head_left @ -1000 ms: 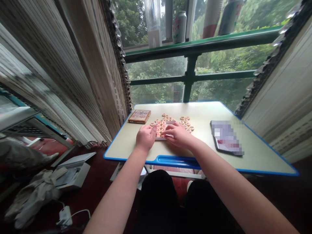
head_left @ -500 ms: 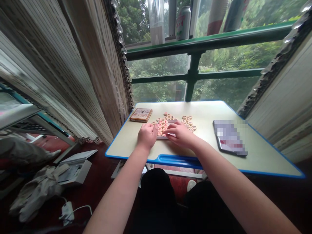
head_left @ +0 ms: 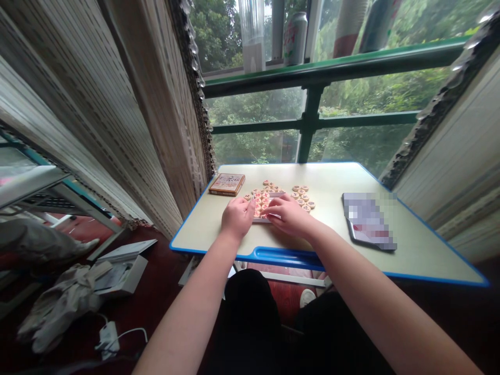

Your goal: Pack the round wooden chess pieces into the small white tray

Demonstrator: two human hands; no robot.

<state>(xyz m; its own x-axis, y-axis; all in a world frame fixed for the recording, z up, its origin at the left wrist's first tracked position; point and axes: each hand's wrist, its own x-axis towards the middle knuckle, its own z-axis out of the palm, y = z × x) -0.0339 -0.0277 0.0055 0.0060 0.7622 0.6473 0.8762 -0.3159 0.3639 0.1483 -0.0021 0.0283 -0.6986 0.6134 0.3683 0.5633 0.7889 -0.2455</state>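
A shallow white box (head_left: 259,221) sits in the middle of the table, with rows of round wooden Chinese chess pieces (head_left: 265,196) marked in red inside its left part. Curled against the box's left side is my left hand (head_left: 237,215), gripping that edge. My right hand (head_left: 287,212) reaches over the box from the right, covering much of it. Its bent fingers come down on a piece near the front; the fingertips are partly hidden. Behind and to the right of the box lie several loose Chinese chess pieces (head_left: 300,197).
The table (head_left: 211,224) has a blue rim and a pen groove in front. A patterned flat box (head_left: 227,184) lies at the back left, a dark-edged tablet (head_left: 367,221) at the right. Beyond stands a green window rail (head_left: 336,73) with a can (head_left: 296,37).
Both hands stay at the box in nearly the same pose. The view has shifted very slightly; the pieces look unmoved.
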